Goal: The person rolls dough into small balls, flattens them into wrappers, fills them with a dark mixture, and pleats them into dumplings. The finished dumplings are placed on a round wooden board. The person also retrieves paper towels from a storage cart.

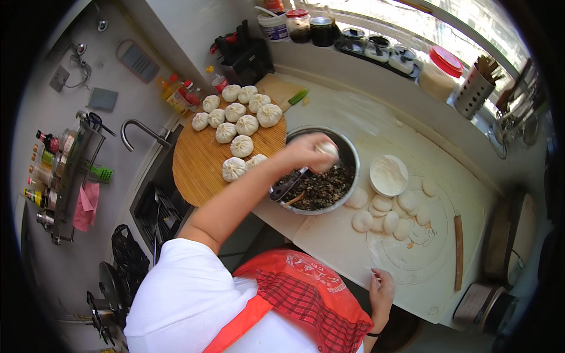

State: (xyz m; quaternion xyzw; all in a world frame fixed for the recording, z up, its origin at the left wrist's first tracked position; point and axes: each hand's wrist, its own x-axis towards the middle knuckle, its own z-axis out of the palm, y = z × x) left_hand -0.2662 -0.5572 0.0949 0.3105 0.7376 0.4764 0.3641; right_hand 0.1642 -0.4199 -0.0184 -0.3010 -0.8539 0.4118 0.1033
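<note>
My left hand [315, 152], blurred, reaches over a metal bowl [354, 176] with its fingers around a white dough bun [327, 150]. Dark chopped filling [320, 189] lies in the bowl, and a dark-handled spoon [289, 184] leans on its near left rim. To the left, a round wooden board [194, 167] carries several pleated buns [242, 146]. My right hand [382, 287] is at the counter's front edge, its fingers loosely bent and nothing visible in them. Beyond it, several flattened dough pieces [390, 222] lie on a pale mat [335, 238], near a white bowl of flour [388, 175].
A wooden rolling pin [459, 251] lies at the mat's right. Jars [353, 40] and a utensil holder [473, 92] line the window ledge. A knife block [247, 57] and bottles [192, 92] stand behind the board. The sink [159, 194] with its faucet [143, 128] is at left.
</note>
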